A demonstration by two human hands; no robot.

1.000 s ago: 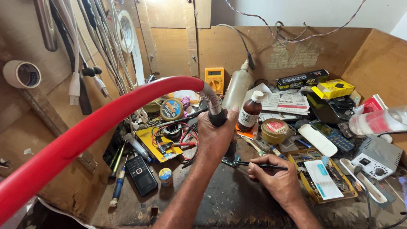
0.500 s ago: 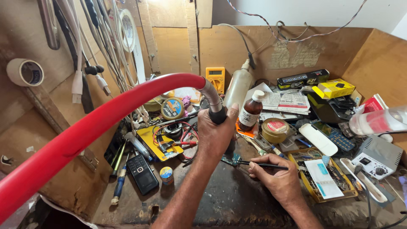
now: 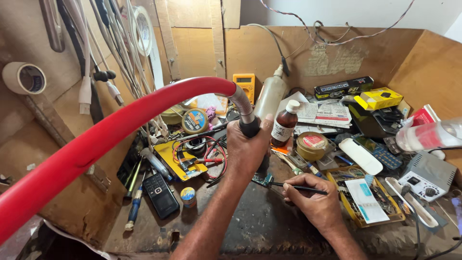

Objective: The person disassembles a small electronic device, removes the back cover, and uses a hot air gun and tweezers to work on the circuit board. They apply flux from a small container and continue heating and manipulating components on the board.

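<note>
My left hand (image 3: 248, 149) grips the black handle of a hot-air tool whose metal neck joins a thick red hose (image 3: 110, 127) arching in from the lower left. Its nozzle points down at a small circuit board (image 3: 263, 179) on the dark bench top, mostly hidden behind the hand. My right hand (image 3: 313, 204) holds thin black tweezers (image 3: 298, 187) like a pen, their tip at the board's right edge. The two hands sit close together over the board.
A black phone (image 3: 161, 194), screwdrivers (image 3: 132, 212) and a yellow wired board (image 3: 185, 156) lie at left. A brown bottle (image 3: 285, 123), tape roll (image 3: 312, 145), yellow multimeter (image 3: 245, 85) and boxes stand behind. A parts tray (image 3: 365, 202) and a grey station (image 3: 426, 175) sit right. Cables hang on the left wall.
Both hands stay over the board almost unmoved; the hose and handle have shifted only slightly, and the tweezers remain at the board.
</note>
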